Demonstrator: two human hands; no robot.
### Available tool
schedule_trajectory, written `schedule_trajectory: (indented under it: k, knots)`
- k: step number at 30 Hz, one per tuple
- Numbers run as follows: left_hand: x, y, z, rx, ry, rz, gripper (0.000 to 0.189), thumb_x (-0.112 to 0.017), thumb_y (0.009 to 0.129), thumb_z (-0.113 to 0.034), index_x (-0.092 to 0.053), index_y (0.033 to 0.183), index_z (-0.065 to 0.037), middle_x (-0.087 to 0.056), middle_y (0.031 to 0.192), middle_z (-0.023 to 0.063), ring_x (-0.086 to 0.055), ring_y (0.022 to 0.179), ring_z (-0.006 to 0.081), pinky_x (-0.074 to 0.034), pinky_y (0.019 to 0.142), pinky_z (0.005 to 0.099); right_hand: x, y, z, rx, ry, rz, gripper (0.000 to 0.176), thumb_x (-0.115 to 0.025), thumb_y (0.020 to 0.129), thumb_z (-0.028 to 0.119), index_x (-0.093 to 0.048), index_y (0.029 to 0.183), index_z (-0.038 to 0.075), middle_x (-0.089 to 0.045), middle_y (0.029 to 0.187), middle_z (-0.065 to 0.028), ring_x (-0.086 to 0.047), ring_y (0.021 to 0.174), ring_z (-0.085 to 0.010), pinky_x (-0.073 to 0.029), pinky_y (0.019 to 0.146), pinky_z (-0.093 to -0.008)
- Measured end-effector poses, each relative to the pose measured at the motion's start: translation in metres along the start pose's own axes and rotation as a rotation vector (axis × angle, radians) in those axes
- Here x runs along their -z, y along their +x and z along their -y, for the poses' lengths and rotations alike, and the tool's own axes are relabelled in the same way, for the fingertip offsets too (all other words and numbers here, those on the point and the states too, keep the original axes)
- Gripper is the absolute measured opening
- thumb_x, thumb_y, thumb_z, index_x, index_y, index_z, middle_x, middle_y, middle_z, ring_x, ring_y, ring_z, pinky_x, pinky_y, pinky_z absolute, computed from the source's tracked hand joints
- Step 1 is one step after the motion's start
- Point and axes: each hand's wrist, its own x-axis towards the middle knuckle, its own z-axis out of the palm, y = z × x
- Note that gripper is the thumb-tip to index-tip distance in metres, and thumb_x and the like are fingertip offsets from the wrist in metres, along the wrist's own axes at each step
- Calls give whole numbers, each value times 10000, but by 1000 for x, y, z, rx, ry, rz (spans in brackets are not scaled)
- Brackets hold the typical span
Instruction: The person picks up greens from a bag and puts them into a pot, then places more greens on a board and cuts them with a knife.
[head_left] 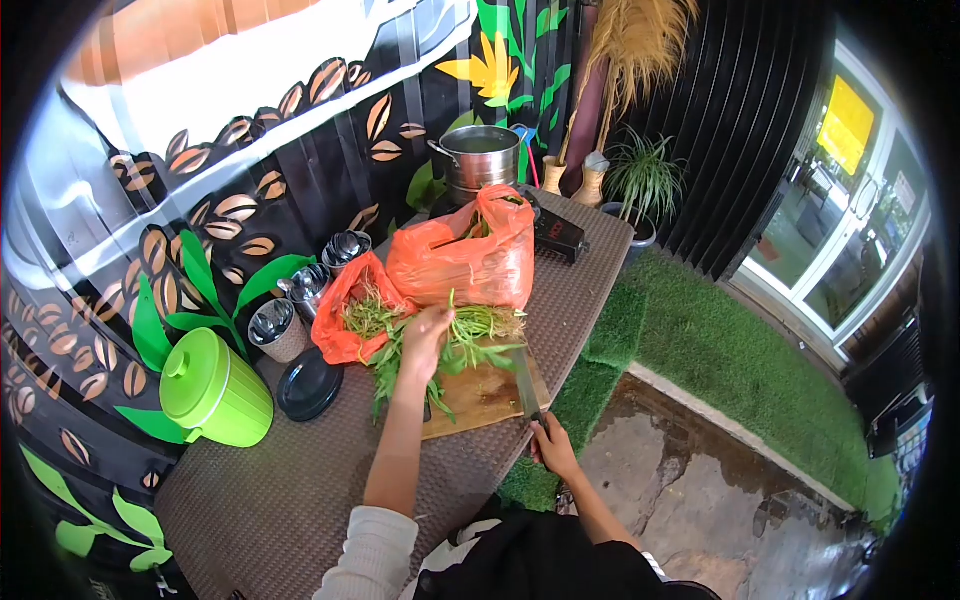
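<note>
The brown woven desk (pixel 330 490) carries everything within reach, set close along the wall side so that, it seems, the near part leaves room for the arms. The large orange bag (pixel 455 268) sits upright just beyond the work area, its mouth facing up, and the smaller orange bag (pixel 340 335) slumps open beside it with greenery inside, probably placed so for easy reach. The wooden board (pixel 488 405) lies under the near side of the greens (pixel 485 322), likely to spare the desk from the blade. The greens spread across the board's far part, up against the bags. The knife (pixel 526 378) slants along the board's right side, its tip pointing away toward the bunch; whether it touches the wood I cannot tell. The left hand (pixel 427 338) has its grip closed over the bunch, apparently to keep loose stems together, though the fingertips are partly hidden; the right hand (pixel 554 447) has its grip wrapped around the dark handle, off the board's near corner. The bunch looks fresh and untidy: long narrow leaves drooping at the near left, thin paler stems toward the right, tiny green scraps on the wood.
</note>
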Motion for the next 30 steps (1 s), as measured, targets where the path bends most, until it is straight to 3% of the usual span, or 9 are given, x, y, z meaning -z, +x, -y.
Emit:
schedule_trajectory:
  k: [2, 4, 8, 10, 17, 27, 30]
  knots:
    - [9, -17, 26, 92, -90, 39, 242, -677, 833, -135, -612, 1032, -14, -625, 978, 41, -572, 921, 139, -464, 762, 267, -1, -4, -2, 30, 13, -25, 167, -470, 951, 163, -452, 1028, 16, -516, 568, -43, -507, 427, -108, -405, 390, -251]
    - [13, -34, 46, 352, -278, 55, 239, -649, 858, -162, -608, 1048, -23, -626, 973, 42, -578, 915, 156, -467, 764, 275, 0, -3, -9, 88, 34, -54, 157, -457, 960, 164, -427, 1047, 37, -500, 618, -26, -486, 468, -88, -387, 413, -241]
    - [16, -59, 75, 407, -221, 99, 243, -620, 879, -177, -593, 1073, -32, -628, 968, 52, -583, 911, 166, -479, 765, 297, 3, 4, -12, 237, -65, -93, 153, -437, 974, 185, -423, 1052, 54, -464, 655, -5, -441, 522, -67, -367, 458, -225]
    - [18, -69, 81, 459, -260, 153, 253, -606, 889, -181, -573, 1088, -28, -632, 966, 69, -593, 902, 170, -487, 771, 309, 5, 4, 5, 141, 169, -40, 152, -436, 973, 182, -447, 1044, 48, -447, 675, -11, -420, 588, -82, -366, 542, -246]
    - [9, -84, 87, 410, -198, 61, 248, -617, 875, -132, -559, 1093, -27, -639, 998, 66, -613, 957, 181, -485, 795, 291, -3, 11, 36, 300, 78, 94, 233, -446, 977, 200, -501, 1141, 44, -423, 682, 9, -384, 605, -67, -339, 540, -233]
    - [12, -88, 98, 441, -186, 38, 217, -592, 898, -159, -587, 1082, -44, -636, 1019, 35, -608, 928, 136, -472, 789, 265, -34, 25, 30, 239, 212, 175, 368, -411, 990, 239, -465, 1315, 76, -428, 700, 26, -405, 619, -60, -347, 566, -204]
    - [5, -96, 95, 430, -216, 57, 208, -598, 896, -170, -595, 1075, -65, -635, 1005, 16, -600, 909, 119, -465, 736, 249, -38, 31, 25, 220, 204, 124, 375, -407, 992, 241, -459, 1320, 68, -407, 682, 30, -376, 594, -51, -327, 544, -200]
